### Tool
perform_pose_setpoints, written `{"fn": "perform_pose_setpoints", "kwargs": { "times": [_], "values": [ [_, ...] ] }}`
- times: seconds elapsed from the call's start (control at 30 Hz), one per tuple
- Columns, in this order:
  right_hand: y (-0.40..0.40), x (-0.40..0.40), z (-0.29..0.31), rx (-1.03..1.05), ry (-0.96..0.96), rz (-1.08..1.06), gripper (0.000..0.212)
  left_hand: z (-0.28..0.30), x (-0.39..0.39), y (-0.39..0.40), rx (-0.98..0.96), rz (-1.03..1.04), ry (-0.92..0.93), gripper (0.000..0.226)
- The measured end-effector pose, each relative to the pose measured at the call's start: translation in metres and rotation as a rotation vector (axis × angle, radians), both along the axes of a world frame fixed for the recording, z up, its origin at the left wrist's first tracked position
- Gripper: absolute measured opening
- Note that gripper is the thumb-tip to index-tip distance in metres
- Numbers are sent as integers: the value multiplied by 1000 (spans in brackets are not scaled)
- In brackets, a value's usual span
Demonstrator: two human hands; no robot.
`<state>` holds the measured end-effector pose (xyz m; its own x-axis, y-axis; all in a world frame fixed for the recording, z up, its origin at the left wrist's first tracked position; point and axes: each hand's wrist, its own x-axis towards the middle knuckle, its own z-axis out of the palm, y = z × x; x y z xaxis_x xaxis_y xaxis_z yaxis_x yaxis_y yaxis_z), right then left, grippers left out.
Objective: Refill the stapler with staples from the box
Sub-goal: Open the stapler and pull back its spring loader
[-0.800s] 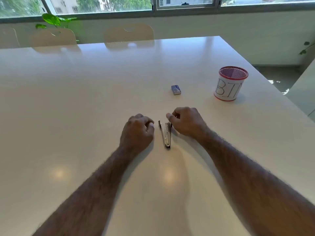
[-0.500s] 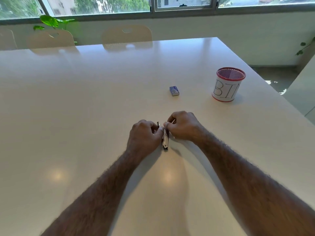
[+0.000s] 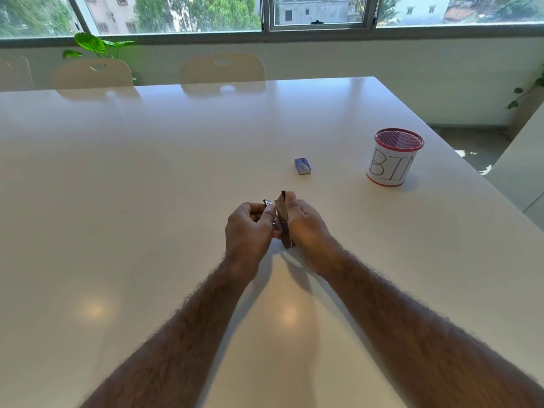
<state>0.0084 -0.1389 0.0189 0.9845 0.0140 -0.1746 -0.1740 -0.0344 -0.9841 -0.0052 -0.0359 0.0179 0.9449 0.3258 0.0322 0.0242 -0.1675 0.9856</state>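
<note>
Stapler sits clamped between left hand and right hand above the table; staple box lies farther off, untouched.

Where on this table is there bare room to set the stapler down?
Bare table lies left of the left hand, and between the hands and the staple box. Crowded only near the bin, right of the box.

Bare from fingers back to elbows: 2 forearms, no sleeves, no watch, no rings visible. Dark hair thick along both forearms, thinner behind the knuckles of the left hand and right hand.
</note>
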Motion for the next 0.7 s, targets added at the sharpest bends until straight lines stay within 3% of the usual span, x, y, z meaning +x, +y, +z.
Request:
{"fn": "perform_pose_setpoints", "kwargs": {
  "times": [0.1, 0.23, 0.3, 0.57, 0.7],
  "values": [
    [6, -4, 3, 337, 172, 91, 60, 1, -2, -1, 47, 2, -35, 15],
    [-2, 1, 3, 406, 273, 144, 65, 0, 0, 5, 316, 43, -105, 13],
    [-7, 3, 5, 474, 309, 183, 65, 1, 2, 8, 326, 68, -120, 13],
    [-9, 6, 2, 658, 346, 322, 55, 6, -4, -2, -430, -151, 44, 28],
    [-7, 5, 3, 626, 357, 361, 56, 5, -2, -7, -469, -158, 95, 46]
  ]
}}
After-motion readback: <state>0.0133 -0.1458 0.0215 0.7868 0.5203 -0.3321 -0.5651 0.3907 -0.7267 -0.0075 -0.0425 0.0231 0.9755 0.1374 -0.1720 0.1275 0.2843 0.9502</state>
